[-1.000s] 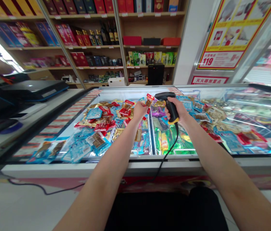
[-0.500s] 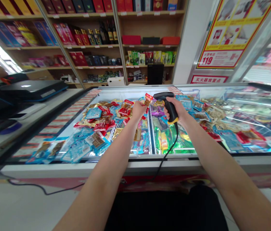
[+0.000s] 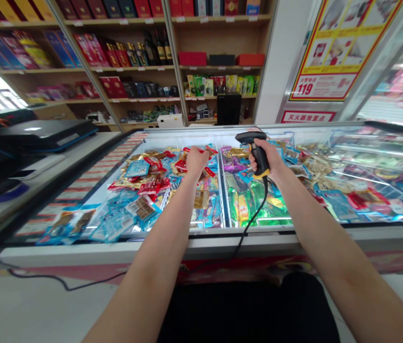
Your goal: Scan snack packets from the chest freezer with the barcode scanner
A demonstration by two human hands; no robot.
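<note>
My right hand (image 3: 268,155) grips a black and yellow handheld barcode scanner (image 3: 258,155) by its handle. The scanner's head points left, and its black cord (image 3: 253,221) hangs down over the freezer's front edge. My left hand (image 3: 197,161) is low over a pile of red, gold and blue snack packets (image 3: 151,174) in the left part of the chest freezer. Its fingers look curled and partly hidden, with a red-edged packet (image 3: 211,150) right at their tips. Whether that packet is held or lies on the pile is unclear.
A white divider (image 3: 222,190) separates the left packets from green bags (image 3: 258,202) on the right. More packets lie under glass at the right. A black machine (image 3: 47,133) stands on the left counter. Shelves with boxes and bottles (image 3: 158,47) line the back wall.
My left hand has moved left and slightly down with its small red packet, toward the pile. The scanner in my right hand has shifted slightly to the right, away from the left hand.
</note>
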